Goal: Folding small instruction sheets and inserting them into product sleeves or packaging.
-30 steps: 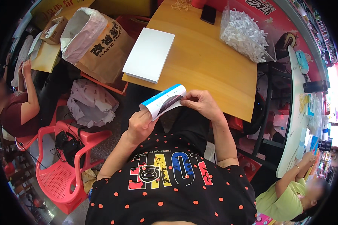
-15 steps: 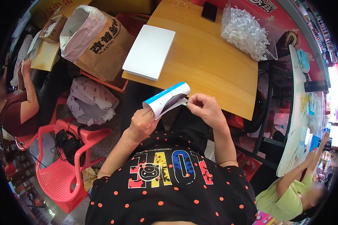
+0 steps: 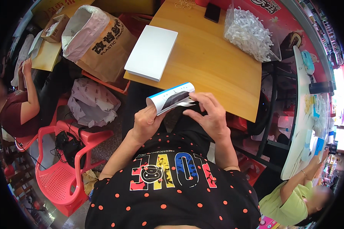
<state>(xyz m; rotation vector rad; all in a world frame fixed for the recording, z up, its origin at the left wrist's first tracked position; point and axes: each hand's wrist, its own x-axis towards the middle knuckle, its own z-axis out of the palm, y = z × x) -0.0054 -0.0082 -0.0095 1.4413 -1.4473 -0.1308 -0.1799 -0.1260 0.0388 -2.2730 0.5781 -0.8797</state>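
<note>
My left hand is closed around the lower left end of a curled, glossy printed sheet, white with a blue edge and a dark patch. A narrow white strip sticks out below its right end. At that end is my right hand, thumb and fingers spread apart. Its fingertips touch or nearly touch the sheet's edge; I see nothing held between them. Beyond the sheet, a stack of white paper lies on the wooden table.
A clear bin of white paper strips, a dark phone and rubber bands are on the table. Left of it stand a large brown sack and a red plastic chair. Other people work at both sides.
My right hand has gone from a pinch at the sheet's lower flap to spread fingers at its right end. The curled sheet has tilted slightly in my left hand.
</note>
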